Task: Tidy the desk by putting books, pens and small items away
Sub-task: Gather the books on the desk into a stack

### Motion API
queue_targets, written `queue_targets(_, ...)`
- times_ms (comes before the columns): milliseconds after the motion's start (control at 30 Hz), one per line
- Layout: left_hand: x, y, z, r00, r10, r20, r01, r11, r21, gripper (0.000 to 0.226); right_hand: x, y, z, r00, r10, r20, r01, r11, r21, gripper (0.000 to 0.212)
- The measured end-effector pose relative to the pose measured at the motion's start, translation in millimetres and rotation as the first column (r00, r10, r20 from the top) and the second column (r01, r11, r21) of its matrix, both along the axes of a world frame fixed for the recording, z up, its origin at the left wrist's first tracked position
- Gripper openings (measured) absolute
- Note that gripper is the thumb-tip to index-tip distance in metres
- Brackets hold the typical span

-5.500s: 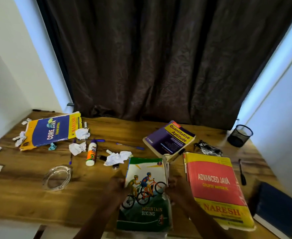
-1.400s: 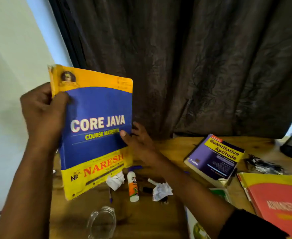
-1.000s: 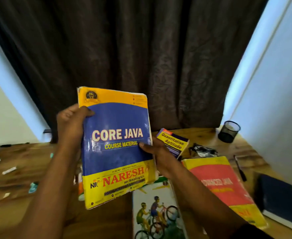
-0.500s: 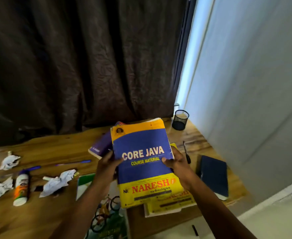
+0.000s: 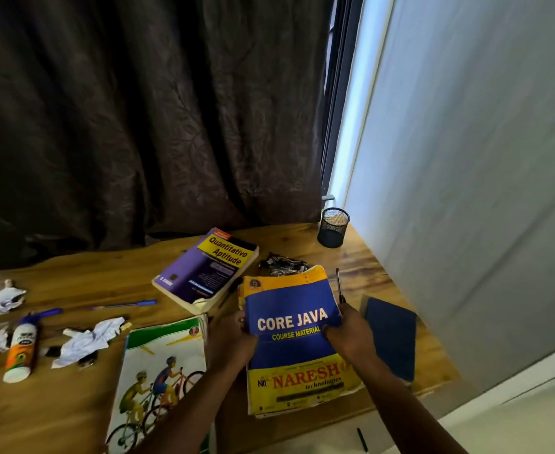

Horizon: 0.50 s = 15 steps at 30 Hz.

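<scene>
The Core Java book [image 5: 294,335], lower right, we hold with left hand [image 5: 236,342] and right hand [image 5: 346,335] curled around its sides, probably to stack it straight.

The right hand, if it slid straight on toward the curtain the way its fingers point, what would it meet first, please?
The right hand, gripping the Core Java book, points up its right edge; first in line is probably the dark pen lying just beyond, though depth is uncertain.
</scene>
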<state>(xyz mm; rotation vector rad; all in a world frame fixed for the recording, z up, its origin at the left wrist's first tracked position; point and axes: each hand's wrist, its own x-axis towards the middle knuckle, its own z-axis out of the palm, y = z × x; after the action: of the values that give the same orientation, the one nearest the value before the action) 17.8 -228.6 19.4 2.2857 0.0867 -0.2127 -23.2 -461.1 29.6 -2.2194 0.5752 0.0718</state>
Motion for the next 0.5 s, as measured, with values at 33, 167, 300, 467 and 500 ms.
queue_targets(33,0.0,0.1,-2.2,1.000,-0.011,0.021,0.011,1.000,0.029,0.022,2.3,-0.1,1.7,1.000,0.017,-0.005,-0.017,0.995,-0.096,0.034)
queue_targets(167,-0.5,5.4,-15.5,0.994,-0.069,0.086,0.055,0.987,0.153,0.026,8.5,3.4,3.3,0.984,0.096,-0.151,-0.142,0.932,-0.334,0.042)
queue_targets(300,-0.7,7.9,-10.0,0.989,-0.120,0.081,0.103,0.977,0.189,0.035,7.1,11.4,3.6,0.961,0.097,-0.261,-0.196,0.901,-0.387,0.085)
queue_targets(467,15.9,22.9,3.7,0.983,-0.045,0.178,0.011,0.982,0.190,0.033,17.1,40.5,16.0,0.930,0.291,-0.225,-0.367,0.771,-0.520,0.090)
queue_targets(500,22.1,30.3,5.3,0.978,-0.025,0.209,-0.016,0.980,0.196,0.034,19.4,49.7,14.8,0.913,0.342,-0.222,-0.408,0.748,-0.523,0.085)
